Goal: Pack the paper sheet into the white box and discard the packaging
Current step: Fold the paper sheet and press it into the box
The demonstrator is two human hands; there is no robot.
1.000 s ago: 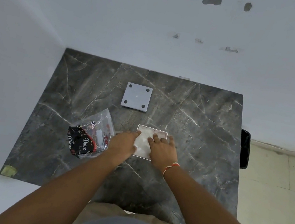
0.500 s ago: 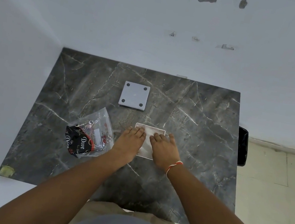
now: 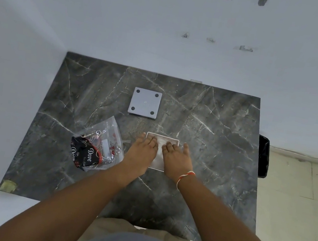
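Both hands have slid a little further up over the white box [image 3: 162, 138] since a second ago, the left hand [image 3: 141, 153] now covering more of its near left part and the right hand [image 3: 177, 158] staying on its right side. They lie flat, fingers stretched and close together, pressing down rather than gripping anything. Between them a pale, crumpled paper sheet [image 3: 159, 152] shows inside the box rim, so the packing step looks to be in hand, the sheet being smoothed in. At 12 o'clock from the box lies a grey square lid [image 3: 144, 105] with four dark dots, well apart. At 9 o'clock sits the clear plastic bag [image 3: 98, 145] holding a dark wrapper. Next, I'd guess, comes lifting the hands, fetching the lid, then carrying the bag to the black bin [image 3: 262, 157] at 3 o'clock, off the table [image 3: 215, 129] edge.
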